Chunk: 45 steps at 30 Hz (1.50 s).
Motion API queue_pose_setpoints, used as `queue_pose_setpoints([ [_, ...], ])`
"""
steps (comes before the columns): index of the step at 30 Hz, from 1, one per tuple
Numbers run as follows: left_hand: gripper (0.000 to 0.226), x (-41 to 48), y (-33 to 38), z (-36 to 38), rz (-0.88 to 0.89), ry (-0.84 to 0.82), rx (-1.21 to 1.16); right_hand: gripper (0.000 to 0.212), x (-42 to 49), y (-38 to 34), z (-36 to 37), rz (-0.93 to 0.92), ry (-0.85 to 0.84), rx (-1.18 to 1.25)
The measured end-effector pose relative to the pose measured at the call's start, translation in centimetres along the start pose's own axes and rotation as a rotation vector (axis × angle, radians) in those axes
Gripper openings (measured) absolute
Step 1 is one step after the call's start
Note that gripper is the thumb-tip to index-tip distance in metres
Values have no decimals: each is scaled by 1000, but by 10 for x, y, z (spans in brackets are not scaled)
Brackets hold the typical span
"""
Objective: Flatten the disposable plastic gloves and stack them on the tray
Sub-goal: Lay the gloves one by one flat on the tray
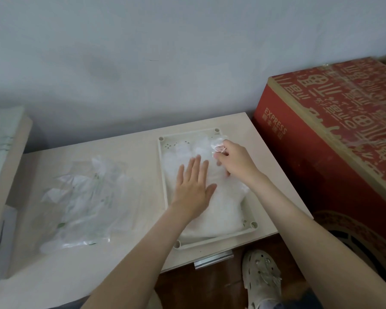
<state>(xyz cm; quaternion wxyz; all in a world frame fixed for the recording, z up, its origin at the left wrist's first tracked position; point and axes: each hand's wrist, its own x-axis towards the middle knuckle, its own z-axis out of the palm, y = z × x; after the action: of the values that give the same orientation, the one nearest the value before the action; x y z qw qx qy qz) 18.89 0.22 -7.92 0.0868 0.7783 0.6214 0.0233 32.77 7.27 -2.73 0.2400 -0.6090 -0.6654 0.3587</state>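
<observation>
We see a milky, crinkled stack of gloves (212, 210) in the tray (163, 175) at the right edge of the tabletop (132, 150). The left hand (193, 188) presses it with flat fingers, and the right hand (234, 161) pinches the top glove (217, 146). The red box (321, 152) reads "EXPRESS".

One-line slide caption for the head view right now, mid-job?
Left hand presses the glove stack flat in the tray while the right hand pinches a glove fingertip.
</observation>
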Motion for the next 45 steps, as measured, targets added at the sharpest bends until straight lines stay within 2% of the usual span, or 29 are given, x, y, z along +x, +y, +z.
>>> queue_pose_setpoints([
  [1, 82, -1, -4, 5, -39, -83, 13, 22, -1, 0, 0, -2, 0, 2],
  [3, 70, 0, -9, 11, -70, -153, 35, 11, -1, 2, -3, 18, -2, -2],
  [12, 69, 2, -7, 13, -116, -119, 2, 7, -1, 8, -17, 26, 152, -80],
  [15, 69, 3, -6, 14, -96, -108, 39, 17, -8, 4, -17, -39, 202, -213],
  [17, 69, 3, -4, 14, -85, -98, 50, 27, -16, 4, -12, -156, 212, -343],
  [21, 70, 5, -2, 13, -59, -93, 35, 41, -32, 18, 7, -350, 58, -753],
  [23, 70, 6, -3, 14, -49, -99, 37, 44, -35, 30, 7, -291, -21, -858],
  [25, 70, 5, -5, 16, -43, -94, 46, 47, -35, 42, 0, -194, -25, -929],
  [29, 70, 5, -9, 18, -40, -86, 52, 50, -34, 51, -7, -72, 110, -916],
  [32, 69, 5, -8, 18, -38, -101, 41, 52, -34, 44, -5, -108, 206, -880],
  [35, 68, 5, -8, 17, -37, -106, 23, 56, -37, 29, 3, -292, 62, -919],
  [37, 67, 5, -7, 14, -45, -109, -4, 52, -38, 29, 8, -296, -43, -968],
  [40, 64, 2, -7, 5, -53, -26, -119, 54, -38, 33, 6, -131, -24, -949],
  [43, 56, -8, -10, -11, -64, 243, -171, 54, -37, 32, 4, -24, -43, -876],
  [45, 48, -18, -20, -23, -187, 365, -148, 55, -36, 20, 6, -2, -19, -809],
])
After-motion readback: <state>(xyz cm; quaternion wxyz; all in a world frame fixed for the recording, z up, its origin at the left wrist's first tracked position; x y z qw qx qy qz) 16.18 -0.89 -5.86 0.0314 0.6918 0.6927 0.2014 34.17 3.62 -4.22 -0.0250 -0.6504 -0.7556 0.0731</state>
